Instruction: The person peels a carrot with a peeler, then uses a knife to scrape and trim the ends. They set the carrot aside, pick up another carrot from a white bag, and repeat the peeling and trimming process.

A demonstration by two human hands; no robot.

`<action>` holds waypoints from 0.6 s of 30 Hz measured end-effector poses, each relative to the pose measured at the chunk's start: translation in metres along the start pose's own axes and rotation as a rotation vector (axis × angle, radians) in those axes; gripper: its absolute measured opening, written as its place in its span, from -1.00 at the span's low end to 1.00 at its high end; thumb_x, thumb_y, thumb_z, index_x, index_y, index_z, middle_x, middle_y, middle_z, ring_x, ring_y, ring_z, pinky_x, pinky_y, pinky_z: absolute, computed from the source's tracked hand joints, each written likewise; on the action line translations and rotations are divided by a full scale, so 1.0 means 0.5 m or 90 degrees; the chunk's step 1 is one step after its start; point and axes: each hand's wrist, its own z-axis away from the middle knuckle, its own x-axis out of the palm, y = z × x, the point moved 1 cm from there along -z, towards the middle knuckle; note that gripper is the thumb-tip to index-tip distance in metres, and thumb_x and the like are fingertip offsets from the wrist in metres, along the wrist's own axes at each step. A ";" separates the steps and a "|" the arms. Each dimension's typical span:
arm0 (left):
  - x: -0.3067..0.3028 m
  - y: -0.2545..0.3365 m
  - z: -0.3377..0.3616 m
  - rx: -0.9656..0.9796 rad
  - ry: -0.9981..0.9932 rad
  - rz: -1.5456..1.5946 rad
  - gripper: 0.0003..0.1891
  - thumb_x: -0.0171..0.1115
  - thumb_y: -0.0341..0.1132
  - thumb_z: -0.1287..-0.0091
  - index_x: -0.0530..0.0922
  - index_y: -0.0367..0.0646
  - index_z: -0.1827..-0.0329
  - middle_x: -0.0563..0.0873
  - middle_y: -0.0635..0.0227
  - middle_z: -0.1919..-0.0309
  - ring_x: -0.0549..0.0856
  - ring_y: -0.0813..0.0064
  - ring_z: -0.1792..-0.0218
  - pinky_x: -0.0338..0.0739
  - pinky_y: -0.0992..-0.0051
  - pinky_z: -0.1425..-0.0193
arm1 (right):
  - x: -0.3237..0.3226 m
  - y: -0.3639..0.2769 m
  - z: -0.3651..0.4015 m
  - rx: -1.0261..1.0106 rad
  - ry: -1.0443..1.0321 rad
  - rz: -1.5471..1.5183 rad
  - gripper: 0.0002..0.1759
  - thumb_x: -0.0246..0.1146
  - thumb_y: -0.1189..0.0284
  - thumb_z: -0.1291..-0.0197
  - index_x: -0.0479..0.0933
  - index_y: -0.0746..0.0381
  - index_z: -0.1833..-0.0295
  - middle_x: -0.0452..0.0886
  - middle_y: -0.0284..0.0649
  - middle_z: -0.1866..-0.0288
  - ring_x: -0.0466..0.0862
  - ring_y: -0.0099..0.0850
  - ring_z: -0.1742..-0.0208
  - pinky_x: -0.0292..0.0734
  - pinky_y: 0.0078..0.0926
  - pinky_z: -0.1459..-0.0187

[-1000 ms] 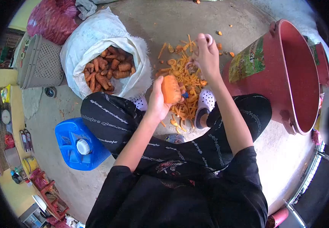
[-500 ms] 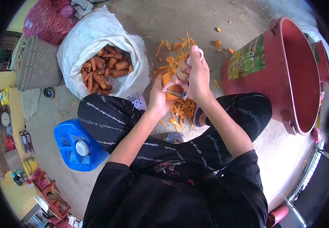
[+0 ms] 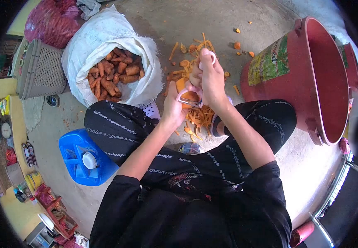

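Note:
Between my knees, my left hand (image 3: 172, 108) grips a thick orange carrot (image 3: 181, 85), its fingers partly hidden behind it. A pink Y-shaped peeler (image 3: 194, 89) is in my right hand (image 3: 214, 84), the fingers wrapped round its handle and the thumb pointing up along it. The peeler's head and blade overlap the lower part of the carrot, close to my left hand. Under both hands lies a pile of orange peelings (image 3: 199, 118) on the floor, with more strips (image 3: 204, 41) scattered beyond them.
A white sack (image 3: 100, 37) full of unpeeled carrots (image 3: 112, 78) stands front left, beside a grey basket (image 3: 46, 68). At my left knee sits a blue jerrycan (image 3: 77, 144). A large red bucket (image 3: 270, 78) lies tilted at right. Carrot bits (image 3: 237, 45) dot the floor ahead.
The peeler's head has tilted, so its open frame now faces up more, over the lower part of the carrot. My right hand has shifted slightly left; my left hand stays about where it was.

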 end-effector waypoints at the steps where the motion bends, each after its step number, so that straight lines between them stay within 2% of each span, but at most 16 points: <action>1: 0.003 0.000 0.001 0.009 0.021 -0.008 -0.54 -0.36 0.00 -0.51 0.42 -0.15 -0.05 0.61 0.29 0.14 0.67 0.41 0.13 0.60 0.30 0.08 | -0.001 0.000 -0.004 0.003 0.005 0.007 -0.62 0.04 0.09 -0.39 0.26 0.19 0.27 0.18 -0.42 0.67 0.17 -0.62 0.76 0.28 -0.52 0.72; 3: 0.012 0.002 0.005 0.032 0.065 -0.022 -0.55 -0.35 0.00 -0.52 0.40 -0.16 -0.07 0.60 0.30 0.11 0.66 0.43 0.11 0.59 0.32 0.04 | -0.010 0.008 -0.014 0.023 0.027 -0.027 -0.64 0.04 0.09 -0.39 0.25 0.16 0.28 0.12 -0.45 0.64 0.13 -0.63 0.74 0.32 -0.52 0.70; 6: 0.007 -0.001 0.004 0.067 0.037 -0.030 -0.55 -0.34 -0.01 -0.52 0.38 -0.17 -0.10 0.58 0.31 0.05 0.64 0.44 0.07 0.58 0.36 -0.02 | -0.009 0.009 -0.012 0.044 0.036 -0.048 -0.65 0.05 0.11 -0.38 0.25 0.14 0.31 0.09 -0.47 0.63 0.12 -0.64 0.73 0.35 -0.50 0.69; 9: -0.001 -0.004 -0.002 0.077 0.045 -0.042 -0.52 -0.36 0.02 -0.53 0.40 -0.18 -0.07 0.61 0.30 0.15 0.67 0.44 0.18 0.61 0.40 0.09 | -0.009 0.012 -0.015 0.027 0.042 -0.036 -0.65 0.04 0.13 -0.39 0.26 0.19 0.28 0.15 -0.42 0.66 0.15 -0.62 0.74 0.34 -0.48 0.71; 10: -0.006 -0.007 -0.001 0.069 0.038 -0.100 -0.51 -0.39 0.03 -0.53 0.41 -0.17 -0.06 0.62 0.29 0.19 0.68 0.43 0.21 0.61 0.39 0.15 | -0.011 0.011 -0.023 0.014 0.044 -0.028 -0.65 0.03 0.14 -0.39 0.26 0.21 0.26 0.18 -0.39 0.67 0.17 -0.61 0.75 0.32 -0.48 0.72; 12: -0.020 -0.013 0.013 0.055 0.028 -0.217 -0.48 -0.43 0.05 -0.53 0.43 -0.15 -0.03 0.64 0.27 0.26 0.69 0.40 0.26 0.61 0.38 0.28 | -0.034 -0.013 -0.059 -0.086 0.073 0.023 -0.66 0.03 0.14 -0.39 0.27 0.20 0.26 0.19 -0.40 0.67 0.19 -0.61 0.74 0.34 -0.46 0.72; 13: -0.002 -0.024 0.035 0.051 0.014 -0.247 -0.43 -0.42 0.09 -0.52 0.45 -0.22 -0.02 0.65 0.25 0.37 0.69 0.40 0.36 0.60 0.42 0.29 | -0.049 -0.025 -0.081 -0.136 0.086 0.045 -0.67 0.03 0.15 -0.39 0.27 0.19 0.26 0.19 -0.40 0.67 0.21 -0.61 0.74 0.35 -0.45 0.72; 14: 0.018 -0.025 0.045 0.030 -0.001 -0.267 -0.40 -0.42 0.11 -0.52 0.46 -0.23 -0.03 0.66 0.24 0.38 0.69 0.40 0.39 0.59 0.43 0.30 | -0.065 -0.024 -0.101 -0.090 0.067 0.007 -0.65 0.07 0.11 -0.37 0.24 0.13 0.31 0.15 -0.47 0.64 0.19 -0.63 0.74 0.35 -0.51 0.69; 17: 0.037 -0.020 0.040 -0.015 -0.038 -0.239 -0.35 -0.41 0.18 -0.49 0.46 -0.24 -0.03 0.66 0.20 0.36 0.69 0.39 0.42 0.59 0.43 0.32 | -0.062 0.017 -0.106 -0.064 0.053 0.093 -0.63 0.09 0.09 -0.36 0.24 0.14 0.31 0.17 -0.48 0.64 0.19 -0.65 0.72 0.33 -0.55 0.70; 18: 0.038 -0.010 0.038 -0.030 -0.029 -0.214 -0.35 -0.40 0.20 -0.48 0.46 -0.24 -0.02 0.66 0.20 0.36 0.69 0.38 0.43 0.59 0.43 0.33 | -0.060 0.011 -0.104 -0.098 0.061 0.128 -0.63 0.08 0.09 -0.37 0.24 0.15 0.30 0.17 -0.49 0.64 0.20 -0.68 0.71 0.32 -0.58 0.69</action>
